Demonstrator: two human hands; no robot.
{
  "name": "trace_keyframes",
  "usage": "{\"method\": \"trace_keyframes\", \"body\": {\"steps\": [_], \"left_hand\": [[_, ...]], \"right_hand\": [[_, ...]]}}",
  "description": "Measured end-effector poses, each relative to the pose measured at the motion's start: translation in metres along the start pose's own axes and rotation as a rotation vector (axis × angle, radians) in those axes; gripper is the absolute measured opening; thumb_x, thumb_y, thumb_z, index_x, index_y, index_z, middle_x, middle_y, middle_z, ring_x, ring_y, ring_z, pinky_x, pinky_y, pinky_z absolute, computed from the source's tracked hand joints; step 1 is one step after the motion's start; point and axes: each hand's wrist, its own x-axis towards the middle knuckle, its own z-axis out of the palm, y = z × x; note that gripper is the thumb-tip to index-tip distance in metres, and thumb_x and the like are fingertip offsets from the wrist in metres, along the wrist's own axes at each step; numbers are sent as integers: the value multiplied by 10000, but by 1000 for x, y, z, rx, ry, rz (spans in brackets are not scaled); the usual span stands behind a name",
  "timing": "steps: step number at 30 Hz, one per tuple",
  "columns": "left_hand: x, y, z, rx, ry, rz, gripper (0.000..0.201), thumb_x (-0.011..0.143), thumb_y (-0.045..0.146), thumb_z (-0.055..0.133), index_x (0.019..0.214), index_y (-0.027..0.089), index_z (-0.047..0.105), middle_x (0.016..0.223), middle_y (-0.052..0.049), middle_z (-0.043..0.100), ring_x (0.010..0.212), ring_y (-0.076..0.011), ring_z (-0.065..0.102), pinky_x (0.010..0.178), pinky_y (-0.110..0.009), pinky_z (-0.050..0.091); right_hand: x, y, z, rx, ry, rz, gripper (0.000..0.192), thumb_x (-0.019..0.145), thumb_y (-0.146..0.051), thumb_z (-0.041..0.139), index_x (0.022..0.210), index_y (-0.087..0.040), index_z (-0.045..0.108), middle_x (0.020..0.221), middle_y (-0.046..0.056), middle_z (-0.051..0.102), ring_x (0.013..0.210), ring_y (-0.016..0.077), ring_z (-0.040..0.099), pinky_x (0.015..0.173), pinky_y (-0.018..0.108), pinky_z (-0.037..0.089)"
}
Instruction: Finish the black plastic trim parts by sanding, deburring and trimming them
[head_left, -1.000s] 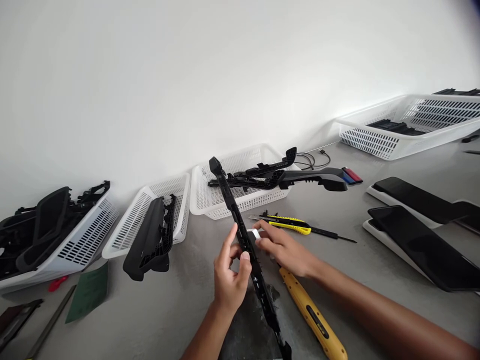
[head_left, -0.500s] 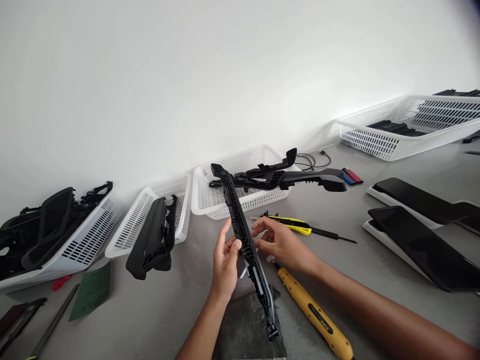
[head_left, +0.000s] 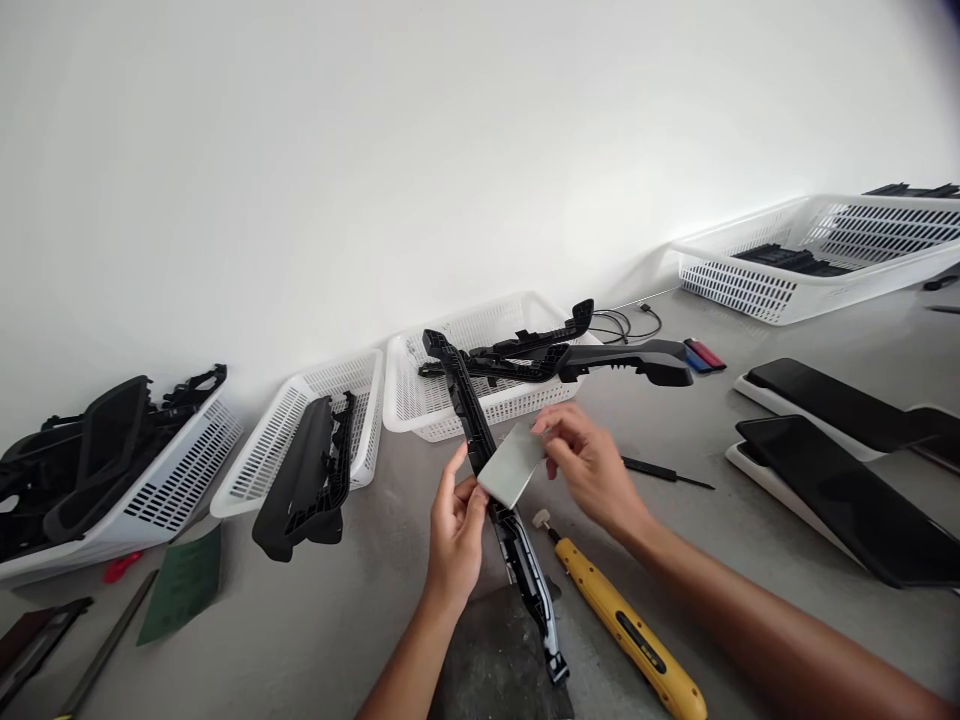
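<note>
My left hand (head_left: pixel 456 535) grips a long black plastic trim strip (head_left: pixel 463 398) near its middle. The strip runs from the white basket (head_left: pixel 420 415) at the back down to a dark grey mat (head_left: pixel 491 665) near me. My right hand (head_left: pixel 592 465) pinches a small grey rectangular sheet (head_left: pixel 511 466) by its right edge and holds it against the strip, just above my left thumb. A yellow rotary tool (head_left: pixel 626 635) with a small round tip lies on the table below my right wrist.
White baskets (head_left: pixel 300 420) with black plastic parts line the wall, one more at the far right (head_left: pixel 810 262). Black panels on white trays (head_left: pixel 840 490) lie at right. A thin black screwdriver (head_left: pixel 667 472), a green sheet (head_left: pixel 180 585) and flat tools sit on the grey table.
My right hand, empty half a second ago, now holds a grey sheet and has lifted it onto the strip. It now covers the yellow utility knife. The strip stayed in my left hand.
</note>
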Motion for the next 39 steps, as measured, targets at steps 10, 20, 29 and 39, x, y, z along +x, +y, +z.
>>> {"method": "trace_keyframes", "body": {"steps": [10,20,29,39], "left_hand": [[-8,-5,4,79,-46,38,696,1029,576,643,1583,207,441,978,-62,761,901,-234,724,836,-348,581],[-14,-2,7,123,-97,53,623,1048,551,618,1580,263,470,1064,-86,773,971,-256,737,860,-356,578],[-14,1,9,55,41,51,658,1021,542,672,1582,240,507,936,-56,759,854,-226,719,817,-329,570],[-5,4,6,-190,102,-66,746,954,542,766,1598,257,522,1251,-108,806,1256,-316,723,1030,-362,564]], "right_hand": [[-11,-9,6,-263,-356,77,551,847,-638,751,1122,-227,507,1077,76,686,909,250,613,788,380,487],[-18,-10,10,-164,-333,80,520,948,-722,616,1092,-237,498,1013,42,639,843,220,581,733,347,460],[-14,-2,8,-247,-285,65,525,956,-723,610,1100,-234,484,1046,55,658,917,247,598,775,359,461],[-3,5,3,-333,-142,97,582,868,-663,735,1202,-229,540,1127,89,705,956,290,654,830,413,497]]}}
